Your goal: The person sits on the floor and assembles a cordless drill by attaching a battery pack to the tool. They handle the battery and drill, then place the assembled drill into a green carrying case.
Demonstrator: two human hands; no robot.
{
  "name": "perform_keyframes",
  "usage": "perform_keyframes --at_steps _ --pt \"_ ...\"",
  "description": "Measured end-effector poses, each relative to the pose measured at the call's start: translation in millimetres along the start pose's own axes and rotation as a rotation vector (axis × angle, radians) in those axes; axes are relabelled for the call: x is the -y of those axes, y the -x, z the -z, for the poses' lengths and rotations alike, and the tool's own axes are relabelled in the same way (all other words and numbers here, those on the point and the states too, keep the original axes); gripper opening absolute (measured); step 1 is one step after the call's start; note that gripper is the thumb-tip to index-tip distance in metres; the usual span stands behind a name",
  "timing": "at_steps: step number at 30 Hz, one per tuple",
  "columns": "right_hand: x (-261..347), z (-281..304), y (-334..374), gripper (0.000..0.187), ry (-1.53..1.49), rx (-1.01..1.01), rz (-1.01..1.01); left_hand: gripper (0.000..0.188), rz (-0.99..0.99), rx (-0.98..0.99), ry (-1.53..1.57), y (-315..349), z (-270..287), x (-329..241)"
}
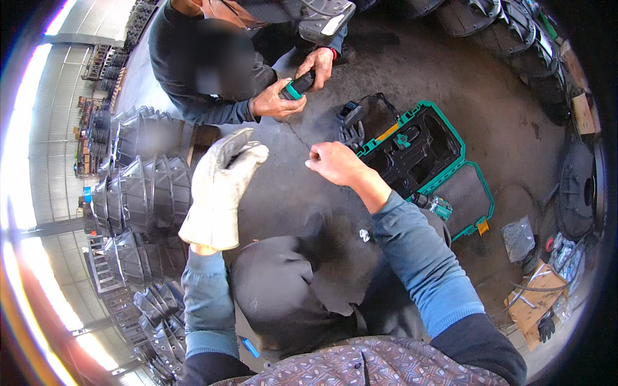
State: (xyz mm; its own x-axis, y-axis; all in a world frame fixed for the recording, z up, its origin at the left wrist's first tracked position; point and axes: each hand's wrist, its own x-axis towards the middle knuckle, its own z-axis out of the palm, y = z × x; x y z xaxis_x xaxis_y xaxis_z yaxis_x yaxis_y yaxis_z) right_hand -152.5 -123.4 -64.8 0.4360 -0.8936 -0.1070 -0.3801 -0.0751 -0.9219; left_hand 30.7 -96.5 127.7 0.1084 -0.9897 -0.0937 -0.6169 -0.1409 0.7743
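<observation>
White glare streaks the corrugated panelling (58, 148) left of the left grip (222, 183), floor (508, 141) right of the right grip (338, 163) is dim, and bent edges fade to black.

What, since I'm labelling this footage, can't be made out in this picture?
All in the head view:
Right bare hand: its own back hides the palm and any contents.
Left hand: covered by a thick off-white glove.
Compact black-and-green object: partly covered by the co-worker's hands.
Green-rimmed black plastic case: near side partly behind the right wrist.
Crumpled white scrap: too small to identify.
</observation>
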Motion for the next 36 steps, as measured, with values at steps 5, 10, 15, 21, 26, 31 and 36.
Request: perform_keyframes --at_steps 5,10,15,21,26,31,36 --pt "-27 21 4 0.03 0.011 -0.044 -0.087 0.045 -0.135 0.142 -0.364 -37 -36 48" --pt "-46 48 6 0.031 0.155 -0.05 -0.146 0.048 -0.306 0.446 -0.374 -58 -83 101" --pt "-73 80 23 0.028 0.279 0.065 -0.198 0.05 -0.239 0.761 -0.456 -62 -146 166" --pt "-75 92 59 0.025 0.116 -0.108 -0.376 0.047 -0.225 0.937 -0.109 -61 -215 222" --pt "-81 90 115 0.024 0.04 -0.112 -0.532 0.043 -0.36 1.093 -0.138 -69 -211 156" --pt "-74 79 117 0.021 -0.01 -0.103 -0.563 0.031 -0.116 1.07 -0.063 -67 -198 163" --pt "-89 48 99 0.02 -0.165 -0.219 -0.435 0.04 0.179 0.933 0.26 -55 -196 183"
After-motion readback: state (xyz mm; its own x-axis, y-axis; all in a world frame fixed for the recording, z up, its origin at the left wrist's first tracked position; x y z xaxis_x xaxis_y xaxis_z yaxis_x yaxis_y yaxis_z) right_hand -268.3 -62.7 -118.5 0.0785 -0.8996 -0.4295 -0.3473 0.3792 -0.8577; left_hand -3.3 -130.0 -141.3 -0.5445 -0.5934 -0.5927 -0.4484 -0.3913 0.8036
